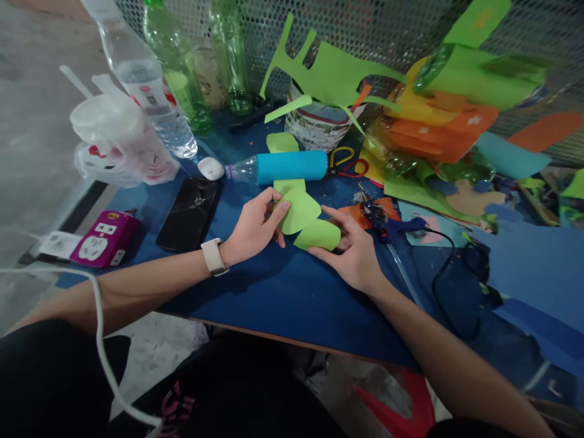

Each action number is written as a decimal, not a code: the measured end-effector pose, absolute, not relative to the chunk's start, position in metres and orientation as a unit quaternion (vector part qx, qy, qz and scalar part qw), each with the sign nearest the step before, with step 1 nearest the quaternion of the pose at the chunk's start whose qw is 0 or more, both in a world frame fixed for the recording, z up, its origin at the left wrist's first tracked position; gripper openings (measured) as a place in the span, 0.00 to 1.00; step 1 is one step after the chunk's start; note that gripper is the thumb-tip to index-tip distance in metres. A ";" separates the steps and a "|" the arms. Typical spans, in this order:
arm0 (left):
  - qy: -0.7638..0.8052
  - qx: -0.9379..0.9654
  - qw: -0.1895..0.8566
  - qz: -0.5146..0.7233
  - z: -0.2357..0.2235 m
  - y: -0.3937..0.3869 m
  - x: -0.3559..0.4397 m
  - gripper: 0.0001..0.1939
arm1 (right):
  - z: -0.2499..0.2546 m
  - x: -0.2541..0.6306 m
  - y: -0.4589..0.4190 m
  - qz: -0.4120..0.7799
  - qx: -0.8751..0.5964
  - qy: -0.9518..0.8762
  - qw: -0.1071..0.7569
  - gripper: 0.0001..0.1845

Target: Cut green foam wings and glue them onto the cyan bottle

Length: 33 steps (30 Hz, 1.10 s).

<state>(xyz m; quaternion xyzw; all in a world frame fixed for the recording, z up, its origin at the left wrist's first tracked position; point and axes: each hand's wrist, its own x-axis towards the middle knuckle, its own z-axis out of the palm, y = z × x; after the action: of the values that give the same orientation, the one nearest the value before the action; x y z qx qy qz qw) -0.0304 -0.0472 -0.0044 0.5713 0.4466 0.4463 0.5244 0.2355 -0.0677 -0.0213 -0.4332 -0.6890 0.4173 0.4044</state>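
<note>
My left hand, with a pale watch on its wrist, pinches a rounded light-green paper piece between thumb and fingers. In my right hand is a second green paper piece, gripped at its right side and lower edge. The two pieces meet or overlap slightly; whether they are joined I cannot tell. Just beyond them lies a plastic bottle on its side, wrapped in blue paper. Another green paper piece sticks out behind the bottle, and a green strip shows in front of it.
Scissors lie by the bottle's base. A blue glue gun with a black cord rests right of my hands. A black phone and a pink power socket are at left. Bottles and a paper-filled basket stand behind; paper crafts crowd the right.
</note>
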 end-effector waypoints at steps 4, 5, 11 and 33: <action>0.450 0.584 0.505 0.449 -0.003 -0.051 -0.031 0.21 | -0.020 0.236 -0.065 0.450 -0.434 -0.655 0.425 0.50; 0.453 0.588 0.495 0.452 -0.002 -0.052 -0.031 0.19 | -0.020 0.235 -0.065 0.447 -0.436 -0.651 0.431 0.45; 0.441 0.607 0.486 0.448 0.000 -0.055 -0.031 0.17 | -0.012 0.230 -0.068 0.285 -0.467 -0.681 0.486 0.09; 0.369 0.678 0.485 0.411 -0.004 -0.061 -0.036 0.22 | -0.015 0.235 -0.064 0.162 -0.415 -0.768 0.459 0.17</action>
<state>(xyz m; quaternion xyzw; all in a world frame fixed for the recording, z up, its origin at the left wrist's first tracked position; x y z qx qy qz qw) -0.0358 -0.0607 -0.0043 0.6784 0.3692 0.4106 0.4846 0.2354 -0.0641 -0.0153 -0.4154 -0.7682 0.1622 0.4593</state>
